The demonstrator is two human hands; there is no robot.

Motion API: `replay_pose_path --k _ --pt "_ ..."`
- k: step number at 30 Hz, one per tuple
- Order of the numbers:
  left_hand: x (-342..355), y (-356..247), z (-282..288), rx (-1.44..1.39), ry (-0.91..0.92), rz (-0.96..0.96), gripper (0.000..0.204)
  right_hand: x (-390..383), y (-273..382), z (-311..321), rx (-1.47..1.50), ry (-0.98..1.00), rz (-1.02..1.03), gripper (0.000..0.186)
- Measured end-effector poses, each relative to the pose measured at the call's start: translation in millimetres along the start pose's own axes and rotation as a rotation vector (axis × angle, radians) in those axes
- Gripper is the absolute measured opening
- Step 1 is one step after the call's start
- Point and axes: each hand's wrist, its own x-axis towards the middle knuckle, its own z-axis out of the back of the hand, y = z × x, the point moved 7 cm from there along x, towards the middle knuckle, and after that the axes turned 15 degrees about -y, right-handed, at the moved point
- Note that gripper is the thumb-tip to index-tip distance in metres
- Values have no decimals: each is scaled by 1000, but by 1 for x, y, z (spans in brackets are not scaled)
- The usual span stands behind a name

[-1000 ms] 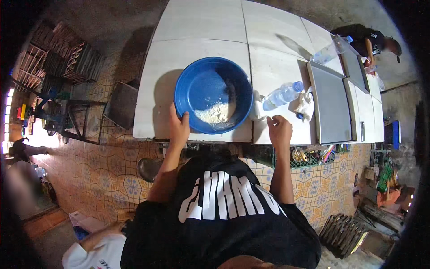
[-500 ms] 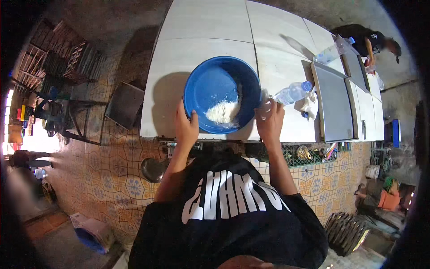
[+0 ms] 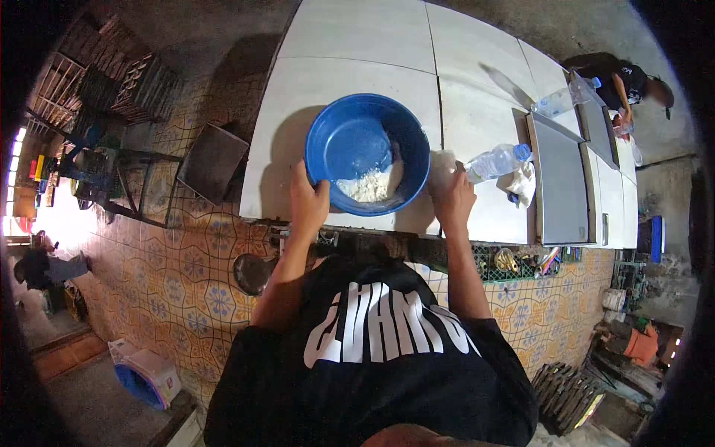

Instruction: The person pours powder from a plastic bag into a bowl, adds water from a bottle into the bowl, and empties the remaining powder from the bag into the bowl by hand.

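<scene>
A round blue basin [image 3: 348, 138] rests near the front edge of the white tabletop, with a heap of white powder [image 3: 370, 186] against its near right side. Some powder clings to the inner wall. My left hand [image 3: 308, 200] grips the basin's left rim, thumb over the edge and fingers outside. Just off the basin's right side, my right hand [image 3: 456, 200] is closed around a translucent whitish plastic thing [image 3: 443, 165]; its exact kind is unclear. A clear plastic bottle with a blue cap [image 3: 495, 162] lies right beside that hand.
A white cloth [image 3: 519, 182] and a grey metal tray [image 3: 558, 186] lie to the right. Farther off are another clear bottle [image 3: 555, 103] and a second tray [image 3: 596, 123]. A person [image 3: 633, 86] works at the far right end. A green crate [image 3: 514, 264] stands below the table edge.
My right hand has come slightly away from the basin's right side, still with the plastic thing. The powder now reaches higher along the inner right wall. The whole view has shifted a little.
</scene>
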Motion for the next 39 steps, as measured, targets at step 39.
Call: replay_pose_path --k 39 --pt "-6 -55 -104 -766 729 752 38 29 119 45 371 -69 585 64"
